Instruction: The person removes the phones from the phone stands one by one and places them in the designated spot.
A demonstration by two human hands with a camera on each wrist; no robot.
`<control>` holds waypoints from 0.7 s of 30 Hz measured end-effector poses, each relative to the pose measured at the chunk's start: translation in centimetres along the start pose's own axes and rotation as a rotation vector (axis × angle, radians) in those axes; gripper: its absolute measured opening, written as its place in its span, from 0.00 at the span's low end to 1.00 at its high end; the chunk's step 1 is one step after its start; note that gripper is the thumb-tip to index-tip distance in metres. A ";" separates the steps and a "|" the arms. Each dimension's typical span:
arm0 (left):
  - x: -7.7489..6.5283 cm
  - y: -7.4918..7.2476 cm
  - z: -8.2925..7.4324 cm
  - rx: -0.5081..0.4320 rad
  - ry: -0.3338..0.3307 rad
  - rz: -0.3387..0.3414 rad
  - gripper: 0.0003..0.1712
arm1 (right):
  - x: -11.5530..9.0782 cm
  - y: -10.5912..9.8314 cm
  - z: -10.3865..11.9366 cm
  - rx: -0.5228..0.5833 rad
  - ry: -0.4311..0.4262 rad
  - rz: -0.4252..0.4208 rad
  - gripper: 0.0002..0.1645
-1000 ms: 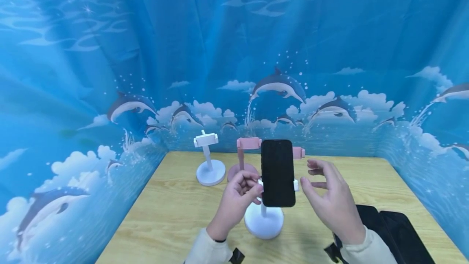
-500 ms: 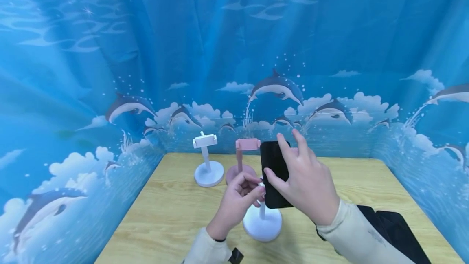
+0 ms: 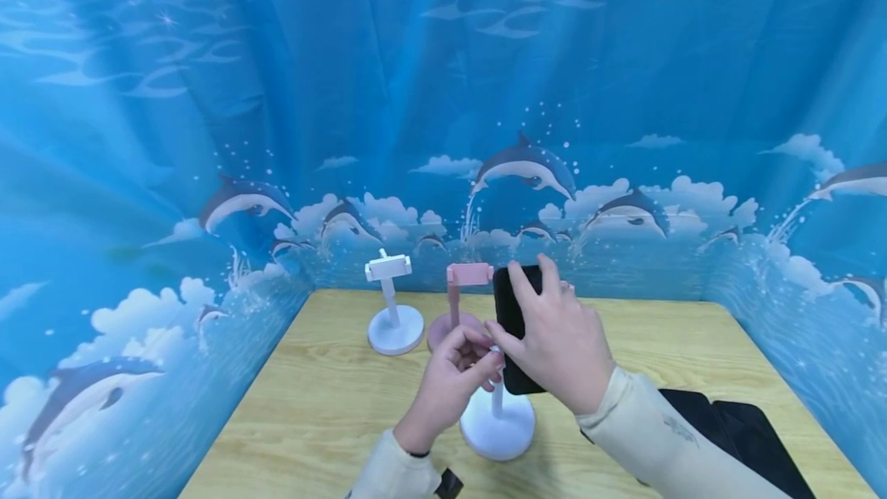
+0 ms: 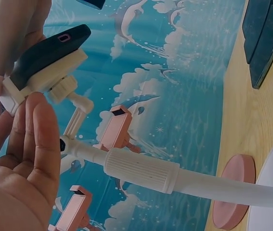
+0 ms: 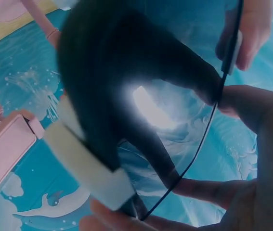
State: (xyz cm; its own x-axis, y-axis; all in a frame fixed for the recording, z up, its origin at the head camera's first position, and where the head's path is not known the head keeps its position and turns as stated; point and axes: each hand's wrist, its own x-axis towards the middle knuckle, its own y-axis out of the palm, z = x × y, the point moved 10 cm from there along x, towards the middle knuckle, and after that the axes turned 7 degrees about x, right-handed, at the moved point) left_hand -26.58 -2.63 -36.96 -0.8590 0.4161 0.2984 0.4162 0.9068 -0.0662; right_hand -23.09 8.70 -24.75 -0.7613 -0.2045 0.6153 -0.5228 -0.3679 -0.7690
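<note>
A black smartphone point(image 3: 509, 310) sits upright in the clamp point(image 4: 59, 72) of a white phone stand point(image 3: 497, 426), whose round base rests on the wooden table. My left hand point(image 3: 450, 376) pinches the clamp's left end, thumb on one side and fingers on the other. Spread across the screen is my right hand point(image 3: 561, 337), its thumb near the left edge and two fingertips on the glass. In the right wrist view other fingers point(image 5: 126, 221) curl round the far edge of the phone beside the white clamp end point(image 5: 88, 163). Much of the screen is hidden behind this hand.
Another white phone stand point(image 3: 395, 329) stands at the back left, beside a pink stand point(image 3: 470, 274). A second pink stand is mostly hidden behind the phone. Dark flat slabs like phones point(image 3: 734, 422) lie at the right. A blue dolphin curtain point(image 3: 443, 98) encloses the table.
My right hand has moved left from beside the phone onto its screen and right edge. The left hand stays at the clamp; the stand has hardly moved.
</note>
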 end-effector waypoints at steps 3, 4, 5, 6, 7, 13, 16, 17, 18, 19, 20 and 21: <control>0.0 -0.1 0.0 0.007 0.010 -0.007 0.15 | 0.0 0.3 -0.2 0.008 0.013 0.010 0.45; 0.0 -0.1 0.0 0.011 0.019 -0.015 0.14 | 0.0 0.3 -0.3 0.006 0.014 0.010 0.44; 0.0 -0.2 0.0 0.021 0.030 -0.028 0.13 | 0.0 0.3 -0.4 0.004 0.014 0.008 0.43; -0.1 -0.2 -0.2 0.035 0.050 -0.045 0.12 | 0.0 0.3 -0.4 -0.001 0.014 0.007 0.43; -0.1 -0.3 -0.2 0.050 0.067 -0.064 0.11 | 0.0 0.3 -0.5 -0.004 0.012 0.006 0.43; -0.8 -0.5 -0.5 0.090 0.145 -0.172 0.10 | 0.2 0.4 -0.6 0.006 0.004 0.015 0.41; -0.8 -0.5 -0.5 0.079 0.150 -0.173 0.10 | 0.3 0.5 -0.7 0.020 0.000 0.022 0.41; -0.7 -0.5 -0.5 0.074 0.148 -0.167 0.10 | 0.3 0.5 -0.7 0.025 -0.001 0.024 0.40; -0.7 -0.4 -0.5 0.065 0.149 -0.158 0.10 | 0.3 0.5 -0.8 0.027 -0.002 0.025 0.40; -0.6 -0.3 -0.5 0.054 0.153 -0.148 0.10 | 0.4 0.5 -0.8 0.028 -0.003 0.028 0.40; -0.5 -0.3 -0.4 0.037 0.158 -0.137 0.11 | 0.4 0.6 -0.7 0.027 -0.004 0.031 0.40; -0.4 -0.2 -0.4 0.017 0.169 -0.126 0.11 | 0.4 0.6 -0.7 0.025 -0.007 0.032 0.40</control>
State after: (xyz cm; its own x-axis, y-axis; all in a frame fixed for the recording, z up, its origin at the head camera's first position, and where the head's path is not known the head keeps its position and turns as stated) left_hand -26.16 -3.03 -36.69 -0.8414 0.2831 0.4603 0.3019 0.9527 -0.0340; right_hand -23.96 9.03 -25.13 -0.7748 -0.2225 0.5917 -0.4885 -0.3834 -0.7838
